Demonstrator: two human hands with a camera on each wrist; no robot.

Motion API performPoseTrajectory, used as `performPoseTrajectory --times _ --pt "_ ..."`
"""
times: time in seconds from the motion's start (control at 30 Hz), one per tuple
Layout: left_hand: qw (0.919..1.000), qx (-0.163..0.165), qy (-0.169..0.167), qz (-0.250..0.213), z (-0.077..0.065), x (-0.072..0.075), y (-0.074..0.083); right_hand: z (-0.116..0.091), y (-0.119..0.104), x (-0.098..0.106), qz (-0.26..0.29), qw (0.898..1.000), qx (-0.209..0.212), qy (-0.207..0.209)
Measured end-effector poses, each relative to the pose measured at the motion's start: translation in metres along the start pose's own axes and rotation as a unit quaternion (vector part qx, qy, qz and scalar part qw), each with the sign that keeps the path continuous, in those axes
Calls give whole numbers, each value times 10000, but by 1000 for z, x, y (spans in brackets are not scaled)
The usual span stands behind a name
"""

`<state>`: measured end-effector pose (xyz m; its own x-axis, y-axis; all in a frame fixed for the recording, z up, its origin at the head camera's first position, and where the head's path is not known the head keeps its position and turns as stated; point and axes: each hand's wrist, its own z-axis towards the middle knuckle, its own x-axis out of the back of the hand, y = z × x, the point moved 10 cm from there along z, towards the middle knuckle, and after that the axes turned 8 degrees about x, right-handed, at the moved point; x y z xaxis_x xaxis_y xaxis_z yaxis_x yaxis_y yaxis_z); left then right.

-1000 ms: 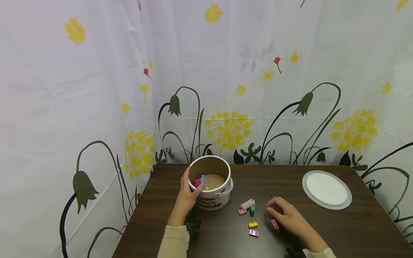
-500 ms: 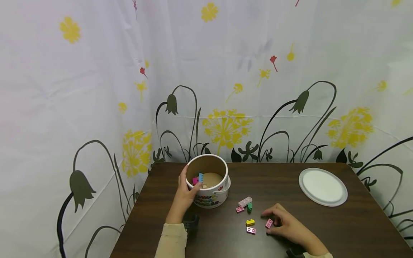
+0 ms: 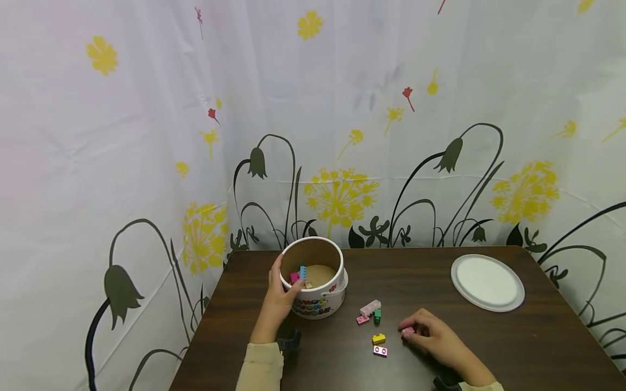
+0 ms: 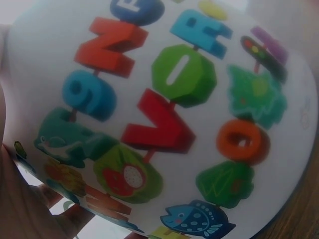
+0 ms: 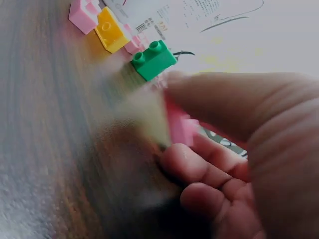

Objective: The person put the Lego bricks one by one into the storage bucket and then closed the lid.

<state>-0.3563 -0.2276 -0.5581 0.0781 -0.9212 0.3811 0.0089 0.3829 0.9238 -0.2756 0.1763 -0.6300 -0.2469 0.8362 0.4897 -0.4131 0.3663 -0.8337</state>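
A white bucket with colourful printing stands on the table, and my left hand grips its rim on the left side, thumb over the edge. Inside lie a blue brick, a magenta brick and some beige piece. My right hand pinches a pink brick between thumb and fingers, close to the tabletop. In the right wrist view that pink brick is blurred and partly covered by the thumb. Between the hands lie a yellow brick and a light pink brick.
Right of the bucket, a pale pink brick, a small pink brick and a green brick lie close together. A white round lid rests at the back right of the dark table. A flowered curtain hangs behind.
My right hand has come down over the pink brick on the table and its fingers have closed on it. The left hand keeps its hold on the bucket.
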Motion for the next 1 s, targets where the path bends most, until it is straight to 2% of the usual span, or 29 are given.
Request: performPoseTrajectory --times 0.13,0.23,0.5,0.63,0.8,1.0 --pt "10000 -18 31 8 0 1 0 1 10 8 585 9967 -498 276" --pt "10000 0 40 17 -1 1 0 0 18 10 1133 9884 -932 392" --pt "10000 39 32 -28 0 1 0 3 23 12 1954 9747 -927 561" --pt "10000 40 77 3 0 3 0 3 27 13 1952 9716 -1176 638" --pt "10000 -16 16 -8 1 0 1 4 28 16 1686 9700 -1474 947" --pt "9999 68 5 -76 0 -1 0 17 16 15 1539 9671 -1602 1238"
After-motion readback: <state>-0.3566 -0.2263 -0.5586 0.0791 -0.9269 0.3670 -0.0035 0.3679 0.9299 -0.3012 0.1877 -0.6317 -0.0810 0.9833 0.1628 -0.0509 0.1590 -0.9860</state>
